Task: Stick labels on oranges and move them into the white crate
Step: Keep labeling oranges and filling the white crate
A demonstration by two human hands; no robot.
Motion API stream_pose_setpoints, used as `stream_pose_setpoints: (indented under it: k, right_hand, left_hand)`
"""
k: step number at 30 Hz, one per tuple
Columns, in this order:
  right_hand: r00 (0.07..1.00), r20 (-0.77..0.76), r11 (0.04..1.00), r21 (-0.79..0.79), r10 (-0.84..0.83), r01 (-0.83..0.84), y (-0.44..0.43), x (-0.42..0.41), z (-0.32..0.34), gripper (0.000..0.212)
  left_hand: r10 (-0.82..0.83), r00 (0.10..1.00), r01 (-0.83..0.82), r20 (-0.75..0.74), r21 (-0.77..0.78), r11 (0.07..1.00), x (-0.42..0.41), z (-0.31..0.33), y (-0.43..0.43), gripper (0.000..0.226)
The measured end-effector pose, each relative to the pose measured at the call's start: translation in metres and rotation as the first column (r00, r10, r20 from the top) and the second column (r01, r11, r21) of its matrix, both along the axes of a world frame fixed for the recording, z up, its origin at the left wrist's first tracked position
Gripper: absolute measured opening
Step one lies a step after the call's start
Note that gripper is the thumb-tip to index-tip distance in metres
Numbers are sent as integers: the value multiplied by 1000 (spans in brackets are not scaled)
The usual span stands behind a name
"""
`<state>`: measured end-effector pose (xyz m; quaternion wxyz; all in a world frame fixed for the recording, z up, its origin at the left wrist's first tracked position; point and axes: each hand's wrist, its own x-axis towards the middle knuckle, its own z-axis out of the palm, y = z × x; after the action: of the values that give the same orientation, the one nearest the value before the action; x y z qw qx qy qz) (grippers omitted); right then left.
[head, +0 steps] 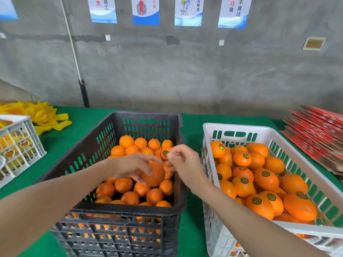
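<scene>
My left hand [132, 168] grips an unlabelled orange [156, 175] just above the pile in the black crate [118, 210]. Close to its right, my right hand [182, 162] has thumb and forefinger pinched on the edge of a small round dark label [165, 153], level with the held orange's top. Beneath both hands the black crate holds several bare oranges [130, 182]. The white crate [241, 127] stands to the right, filled with labelled oranges [242, 158].
Both crates sit on a green table [74, 130] against a grey wall. A white crate of packaging [18, 145] and yellow foam nets [42, 115] are at the left. A stack of red flat cartons [319, 134] lies at the far right.
</scene>
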<state>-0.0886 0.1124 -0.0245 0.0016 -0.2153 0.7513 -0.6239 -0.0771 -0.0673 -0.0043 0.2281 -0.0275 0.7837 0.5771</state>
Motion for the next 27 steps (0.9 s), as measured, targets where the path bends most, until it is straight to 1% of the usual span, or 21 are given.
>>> stream_pose_setpoints:
  k: [1,2,4,6,9,12,15,20,23,25,27]
  right_hand:
    - [997,77,998,-62,-5,10,4,1,5,12]
    - [991,137,995,-103,-2,16,9,2,10,13]
    - [984,177,995,-99,19,-2,19,7,16,12]
    - [986,159,997,-59,54,-45,25,16,21,10]
    - [990,97,995,-35,97,-94,29,32,28,11]
    - [993,40,994,-31,109,-108,34,44,36,14]
    - [997,-17,997,-34,76,-76,42,52,40,18]
    - [994,-99,999,13,36,-35,57,61,40,18]
    - [995,-102,1000,-10,21,-22,65,63,40,19]
    - [996,-86,999,-27,15,-18,68,63,38,19]
    - [996,-90,1000,-25,0,-3,70,64,37,20]
  left_hand:
    - [-30,999,31,-30,34,999,4,3,-7,56]
    - [13,999,-8,-47,97,995,8,3,-15,62]
    - [99,991,-75,-87,249,966,15,3,-24,69]
    - [161,981,-106,-111,392,914,22,3,-22,73]
    - [223,971,-145,-88,524,839,34,3,-3,76]
    - [235,969,-131,-77,644,753,44,9,22,61]
    - [253,962,-112,-100,702,703,50,10,46,56]
    - [252,965,-108,-77,758,643,60,14,77,59]
    - [203,977,-74,-68,785,615,67,19,90,60]
    - [195,980,-80,-47,799,596,71,21,97,61]
    - [201,979,-88,-38,810,580,74,22,103,57]
